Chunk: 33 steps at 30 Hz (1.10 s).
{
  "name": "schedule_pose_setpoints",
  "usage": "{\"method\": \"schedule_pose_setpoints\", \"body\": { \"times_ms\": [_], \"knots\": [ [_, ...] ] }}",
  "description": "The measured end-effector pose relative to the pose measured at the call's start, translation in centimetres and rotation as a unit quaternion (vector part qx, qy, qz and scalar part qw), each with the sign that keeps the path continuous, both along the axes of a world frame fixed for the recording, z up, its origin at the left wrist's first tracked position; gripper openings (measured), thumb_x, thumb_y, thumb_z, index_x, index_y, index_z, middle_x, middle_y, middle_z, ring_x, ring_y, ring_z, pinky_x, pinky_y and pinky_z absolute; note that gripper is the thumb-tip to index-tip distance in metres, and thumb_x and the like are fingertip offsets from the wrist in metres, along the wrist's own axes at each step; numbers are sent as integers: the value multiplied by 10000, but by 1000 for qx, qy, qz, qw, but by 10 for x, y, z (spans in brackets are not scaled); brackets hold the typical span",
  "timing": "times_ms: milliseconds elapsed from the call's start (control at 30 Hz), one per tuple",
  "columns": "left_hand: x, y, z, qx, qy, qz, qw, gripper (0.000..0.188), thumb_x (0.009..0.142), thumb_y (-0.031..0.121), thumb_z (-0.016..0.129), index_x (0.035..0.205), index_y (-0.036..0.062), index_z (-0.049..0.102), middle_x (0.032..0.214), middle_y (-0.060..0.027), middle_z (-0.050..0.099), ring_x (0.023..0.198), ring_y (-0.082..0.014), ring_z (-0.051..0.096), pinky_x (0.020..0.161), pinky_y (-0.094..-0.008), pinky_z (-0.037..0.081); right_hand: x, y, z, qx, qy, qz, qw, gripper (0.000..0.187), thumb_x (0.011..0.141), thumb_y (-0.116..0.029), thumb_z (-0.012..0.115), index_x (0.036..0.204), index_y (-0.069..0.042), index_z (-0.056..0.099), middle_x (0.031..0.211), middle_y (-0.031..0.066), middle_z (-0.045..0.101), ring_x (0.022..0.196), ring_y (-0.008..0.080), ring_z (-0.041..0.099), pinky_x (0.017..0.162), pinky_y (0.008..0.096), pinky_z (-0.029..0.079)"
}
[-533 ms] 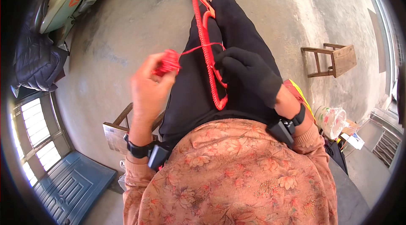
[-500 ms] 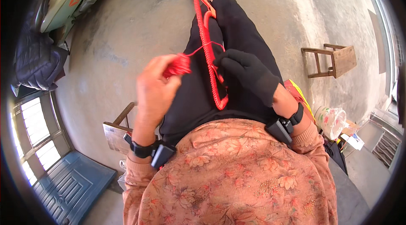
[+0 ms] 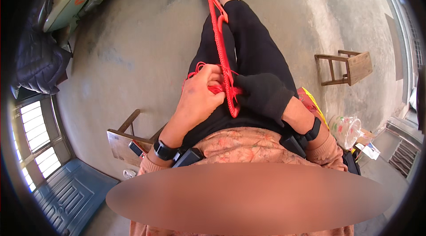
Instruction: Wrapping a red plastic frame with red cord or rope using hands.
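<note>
Over my black-trousered lap stands a long, narrow red frame (image 3: 217, 29) with cord wound in tight coils along its edge. My left hand (image 3: 199, 94), bare, is closed around a bundle of red cord (image 3: 216, 88) at the frame's near end, on its left side. Loose loops of the cord show above the knuckles. My right hand (image 3: 264, 96), in a black glove, is against the right side of the same end. Its fingers are bent at the frame and the cord, and their tips are partly hidden. A bit of red cord shows between the hands, by the glove.
A wooden stool (image 3: 359, 68) stands on the right, and another wooden seat (image 3: 120, 145) at my left with a small device on it. A scooter (image 3: 73, 3) and a dark padded jacket (image 3: 42, 67) are far left. A clear plastic bag (image 3: 346, 131) sits near my right elbow.
My left hand has moved right and down with the red cord bundle, from apart to right against the frame. My right hand has shifted slightly down and closer to the frame's near end.
</note>
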State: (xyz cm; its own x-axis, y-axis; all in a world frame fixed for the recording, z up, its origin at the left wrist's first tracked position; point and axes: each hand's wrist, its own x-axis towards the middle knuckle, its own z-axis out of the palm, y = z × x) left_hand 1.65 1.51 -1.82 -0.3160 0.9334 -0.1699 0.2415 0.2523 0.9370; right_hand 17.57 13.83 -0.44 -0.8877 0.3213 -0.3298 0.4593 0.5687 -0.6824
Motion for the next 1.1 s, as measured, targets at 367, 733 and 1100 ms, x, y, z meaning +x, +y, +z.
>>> {"method": "schedule_pose_setpoints", "body": {
  "times_ms": [367,733,1100],
  "knots": [
    [-4,-1,-11,-56,-296,96,948,526,925,264,607,1338,2,411,1276,-161,534,1161,-230,538,920,-339,475,49,33,31,-131,391,-298,861,181,850,-225,617,847,-50,572,809,59,594,796,213,607,775,395,489],
    [12,21,-39,-5,-497,50,866,428,993,342,452,1258,6,480,1215,-169,565,1157,-271,540,997,-410,434,81,67,23,-555,583,-293,515,171,939,-276,497,894,-113,475,757,36,537,704,223,553,822,439,470],
    [2,19,-54,25,-520,45,852,384,1013,361,391,1100,21,546,1061,-165,616,1019,-287,604,935,-406,475,94,-14,-15,-362,290,-424,778,187,863,-167,679,982,-46,599,839,-6,593,725,84,571,638,257,486]
  ]
}}
